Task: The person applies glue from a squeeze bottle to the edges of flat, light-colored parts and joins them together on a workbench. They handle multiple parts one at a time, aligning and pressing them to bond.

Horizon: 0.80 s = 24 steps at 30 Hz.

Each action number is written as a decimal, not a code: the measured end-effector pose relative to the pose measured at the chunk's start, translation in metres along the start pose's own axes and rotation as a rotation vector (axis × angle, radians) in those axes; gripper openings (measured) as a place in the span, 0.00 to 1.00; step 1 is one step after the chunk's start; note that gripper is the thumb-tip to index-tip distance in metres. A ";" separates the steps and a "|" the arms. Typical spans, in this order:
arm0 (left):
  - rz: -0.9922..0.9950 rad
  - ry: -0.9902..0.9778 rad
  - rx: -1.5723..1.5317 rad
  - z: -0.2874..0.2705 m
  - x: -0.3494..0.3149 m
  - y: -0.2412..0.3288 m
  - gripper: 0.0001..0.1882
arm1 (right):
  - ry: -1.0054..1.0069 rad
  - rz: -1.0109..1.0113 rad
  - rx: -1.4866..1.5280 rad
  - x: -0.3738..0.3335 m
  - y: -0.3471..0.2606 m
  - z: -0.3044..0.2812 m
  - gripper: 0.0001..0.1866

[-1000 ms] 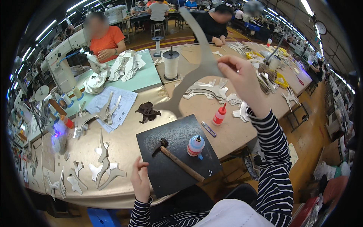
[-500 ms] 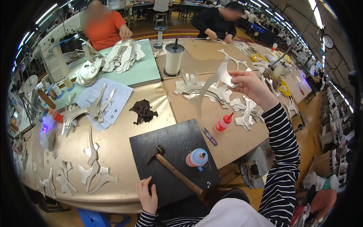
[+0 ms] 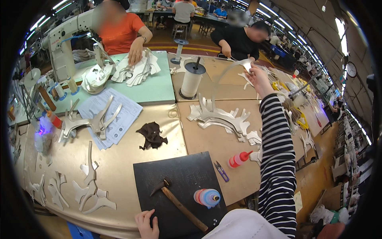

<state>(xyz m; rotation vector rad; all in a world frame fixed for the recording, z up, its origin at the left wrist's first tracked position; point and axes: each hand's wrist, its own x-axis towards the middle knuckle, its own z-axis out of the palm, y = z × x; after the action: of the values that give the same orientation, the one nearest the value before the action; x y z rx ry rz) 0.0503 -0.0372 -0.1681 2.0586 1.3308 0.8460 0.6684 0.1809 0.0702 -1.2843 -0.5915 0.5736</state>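
My right hand [image 3: 259, 79] is stretched out over the far right part of the table. Between its thumb and fingers it pinches a thin white cut-out piece [image 3: 242, 63], whose long curved strip hangs down to the left. Below lies a pile of branched white cut-out pieces [image 3: 227, 121]. My left hand [image 3: 146, 224] rests with its fingers laid on the near left edge of a black board [image 3: 153, 171], holding nothing. On that board lie a hammer [image 3: 181, 203] with a wooden handle and a blue-and-pink bottle [image 3: 207, 197].
A red bottle [image 3: 238, 159] and purple thread snips [image 3: 222, 172] lie right of the board. A dark scrap [image 3: 152, 135], printed sheets [image 3: 113, 119] and a thread spool [image 3: 192, 81] are farther off. Two co-workers sit across the table, one beside a sewing machine [image 3: 59, 49].
My right hand has moved farther away over the table with the white piece. The view has shifted, and my left hand stays at the board's edge. The orange-shirted person's hand now reaches onto the stacked pieces.
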 end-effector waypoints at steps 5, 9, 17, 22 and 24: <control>0.145 0.073 0.143 0.015 -0.002 -0.028 0.19 | 0.073 0.351 0.052 0.061 0.023 -0.025 0.43; 0.098 0.085 0.075 0.013 0.001 -0.022 0.18 | 0.158 0.359 0.000 0.057 0.038 -0.043 0.40; -0.046 -0.049 -0.054 -0.015 0.011 0.028 0.15 | 0.095 0.135 0.098 -0.025 0.009 -0.079 0.18; -0.049 -0.051 -0.102 -0.017 0.014 0.035 0.15 | 0.005 -0.067 -0.014 -0.131 -0.053 -0.075 0.12; -0.031 -0.040 -0.103 -0.017 0.014 0.035 0.14 | 0.004 -0.140 -0.116 -0.192 -0.080 -0.066 0.13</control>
<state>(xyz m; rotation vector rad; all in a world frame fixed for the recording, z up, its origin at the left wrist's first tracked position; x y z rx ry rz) 0.0627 -0.0356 -0.1290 1.9610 1.2684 0.8376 0.5806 -0.0126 0.1200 -1.3406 -0.7144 0.4256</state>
